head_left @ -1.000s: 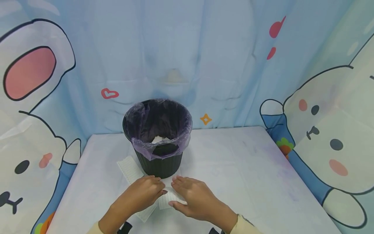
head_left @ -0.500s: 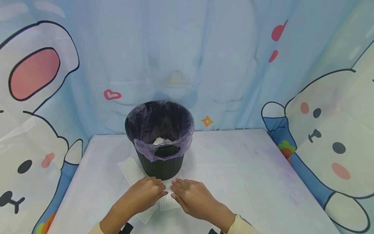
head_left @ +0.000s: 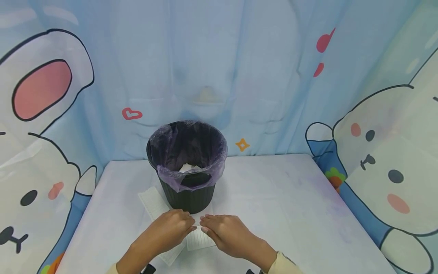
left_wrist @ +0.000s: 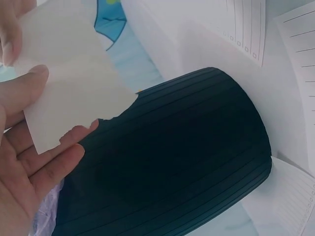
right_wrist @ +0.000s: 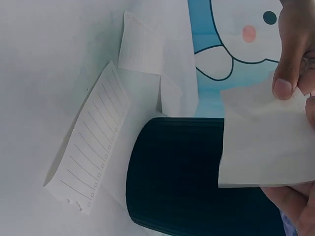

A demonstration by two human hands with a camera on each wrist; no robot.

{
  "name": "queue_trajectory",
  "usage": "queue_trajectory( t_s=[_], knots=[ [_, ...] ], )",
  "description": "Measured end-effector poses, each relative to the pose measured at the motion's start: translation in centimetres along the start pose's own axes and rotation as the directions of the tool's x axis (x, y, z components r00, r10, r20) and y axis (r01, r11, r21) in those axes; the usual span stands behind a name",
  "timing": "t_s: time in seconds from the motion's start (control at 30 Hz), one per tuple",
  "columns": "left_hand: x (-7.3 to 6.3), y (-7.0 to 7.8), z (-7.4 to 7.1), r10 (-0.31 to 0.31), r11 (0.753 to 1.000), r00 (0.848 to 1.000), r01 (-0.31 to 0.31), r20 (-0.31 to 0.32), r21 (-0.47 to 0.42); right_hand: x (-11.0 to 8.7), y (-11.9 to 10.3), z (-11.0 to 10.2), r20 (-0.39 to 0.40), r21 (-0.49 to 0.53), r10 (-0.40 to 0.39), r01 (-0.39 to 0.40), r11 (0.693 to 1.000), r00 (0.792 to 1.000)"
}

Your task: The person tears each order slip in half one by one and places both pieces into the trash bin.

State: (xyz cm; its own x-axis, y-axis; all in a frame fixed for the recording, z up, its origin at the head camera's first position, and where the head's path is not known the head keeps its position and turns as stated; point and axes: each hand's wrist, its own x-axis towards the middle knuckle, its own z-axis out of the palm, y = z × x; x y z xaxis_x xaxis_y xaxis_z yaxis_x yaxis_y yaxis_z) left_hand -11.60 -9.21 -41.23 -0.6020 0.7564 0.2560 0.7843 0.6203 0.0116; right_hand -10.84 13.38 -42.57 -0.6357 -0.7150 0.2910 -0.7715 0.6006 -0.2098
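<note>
My left hand [head_left: 171,230] and right hand [head_left: 232,234] meet close together in front of a black bin [head_left: 186,199]. Between them they pinch a piece of white paper [left_wrist: 74,73], thumbs on its near face and fingers behind. One edge is ragged and torn in the left wrist view. Seen from the right wrist, the same paper [right_wrist: 266,137] has a straight lower edge that looks layered. From the head view the hands mostly hide it. Crumpled white scraps [head_left: 186,167] lie inside the bin's purple plastic liner [head_left: 219,160].
A ruled paper strip [head_left: 154,201] lies on the table [head_left: 273,201], left of the bin and partly under my left arm. A shorter ruled piece [head_left: 198,241] lies below my hands. A blue cartoon curtain [head_left: 267,76] hangs behind the table.
My right thumb has drawn in toward its fingers, and the white paper edge beside it no longer shows in the head view. The head view has shifted slightly; the bin stays put.
</note>
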Motion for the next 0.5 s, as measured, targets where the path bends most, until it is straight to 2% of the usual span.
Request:
queue_trajectory(
  t_s=[0.23,0.5],
  knots=[
    [-0.13,0.17,-0.15,0.035,0.999,0.998,-0.034,-0.046,0.017,0.17,0.49,-0.36,0.054,0.160,0.052,-0.060,0.985,0.997],
    [-0.34,0.40,-0.32,0.057,0.997,0.995,-0.053,-0.082,0.053,0.13,0.94,-0.16,0.027,0.236,0.037,-0.042,0.971,0.999]
  ],
)
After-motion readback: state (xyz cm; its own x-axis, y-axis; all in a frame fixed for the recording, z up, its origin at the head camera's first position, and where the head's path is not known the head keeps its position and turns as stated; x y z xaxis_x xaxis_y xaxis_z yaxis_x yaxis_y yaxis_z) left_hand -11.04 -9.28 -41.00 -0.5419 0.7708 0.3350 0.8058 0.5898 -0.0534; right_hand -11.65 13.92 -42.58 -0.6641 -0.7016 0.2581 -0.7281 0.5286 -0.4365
